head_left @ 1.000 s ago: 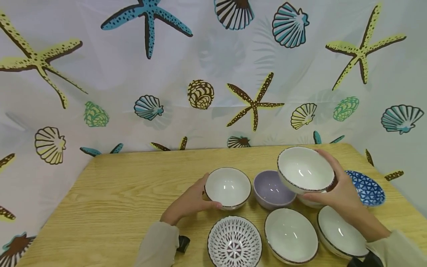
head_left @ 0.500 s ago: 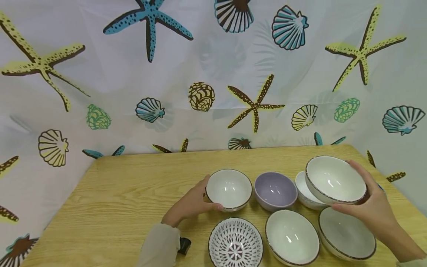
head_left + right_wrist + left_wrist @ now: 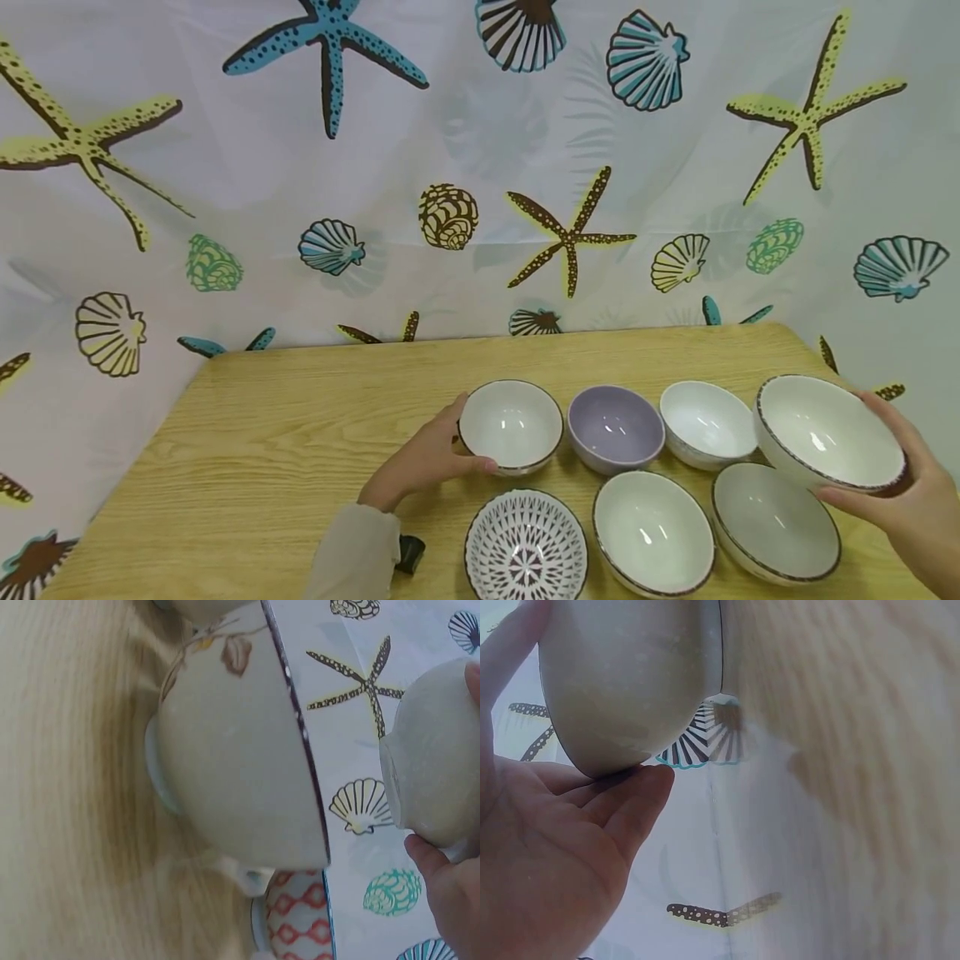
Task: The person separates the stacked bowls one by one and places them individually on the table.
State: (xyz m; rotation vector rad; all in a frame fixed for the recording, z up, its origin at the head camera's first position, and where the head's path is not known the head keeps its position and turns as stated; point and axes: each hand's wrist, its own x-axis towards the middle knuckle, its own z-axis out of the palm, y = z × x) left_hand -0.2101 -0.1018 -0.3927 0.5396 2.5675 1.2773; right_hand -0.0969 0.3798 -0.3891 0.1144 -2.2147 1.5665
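My left hand (image 3: 423,462) holds a white bowl (image 3: 512,425) with a dark rim at its left side, thumb by the near edge. In the left wrist view, the fingers of that hand (image 3: 555,862) lie against the outside of the bowl (image 3: 630,682). At the right, my right hand (image 3: 918,504) grips a white bowl (image 3: 828,433) with a speckled dark rim, tilted and raised above the table. The right wrist view shows this bowl (image 3: 439,757) from outside, with the right hand's fingers (image 3: 427,859) by its foot.
A purple bowl (image 3: 615,429) and white bowl (image 3: 707,421) stand between my hands. Nearer are a patterned bowl (image 3: 527,546), a dark-rimmed bowl (image 3: 654,533) and a larger bowl (image 3: 776,521). A red-patterned bowl (image 3: 300,919) shows in the right wrist view. A printed cloth (image 3: 450,125) hangs behind the table (image 3: 300,417).
My right hand has carried its bowl rightward and lower, from over the white bowl to beyond it, now covering the blue-patterned bowl. My left hand stays on its bowl.
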